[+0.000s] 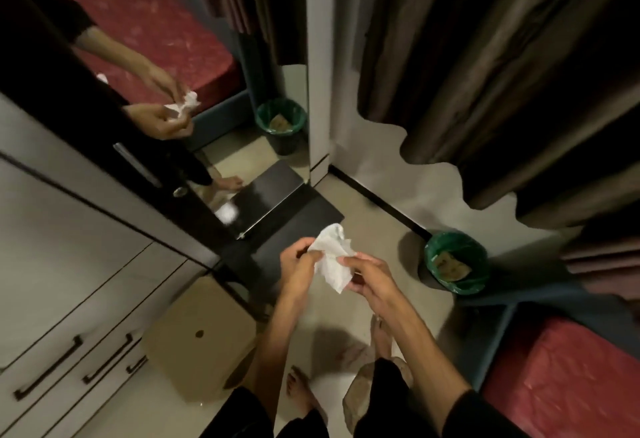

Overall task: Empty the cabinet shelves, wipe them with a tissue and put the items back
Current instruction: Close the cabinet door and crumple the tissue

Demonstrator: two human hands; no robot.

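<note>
Pinching a crumpled tissue (pixel 331 261) between them, the left hand (pixel 300 266) grips its upper left edge and the right hand (pixel 367 276) its lower right side, so the sheet hangs slanted down between both. Outward, the green-lined bin (pixel 456 261) stands on the floor to the right, nearer the right hand; the cabinet (pixel 69 229) stands to the left.

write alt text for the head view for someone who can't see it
Both hands, left and right, hold a crumpled white tissue above a pale floor. A green-lined waste bin stands to the right, a mirrored dark cabinet door to the left.
</note>
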